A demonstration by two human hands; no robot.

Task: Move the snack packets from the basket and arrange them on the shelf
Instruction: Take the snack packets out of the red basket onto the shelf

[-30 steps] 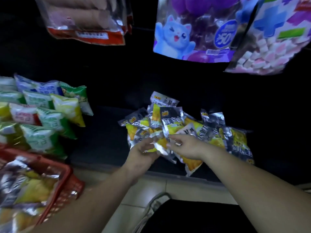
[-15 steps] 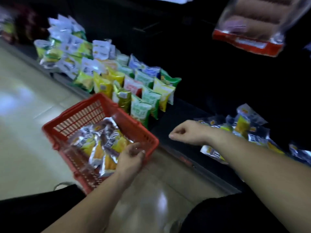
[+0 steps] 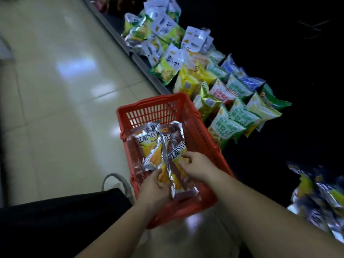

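Right hand (image 3: 193, 164) now joins left hand (image 3: 154, 185) inside basket (image 3: 149, 108); fingers (image 3: 183, 155) of each grasp snack packets (image 3: 149, 144), likely light, slippery foil, best pinched at seams.

Two bare forearms reach forward and down, side by side. The left forearm (image 3: 115, 228) rises from the bottom centre and the right forearm (image 3: 260, 207) comes in from the lower right. The left grip (image 3: 154, 185), back of the hand up, curls its fingers and thumb round the near ends of shiny silver-and-yellow foil snack packets (image 3: 176, 151). Just beyond it, the right grip (image 3: 195, 164) bends its fingers (image 3: 184, 157) down onto the same packets, holding them.
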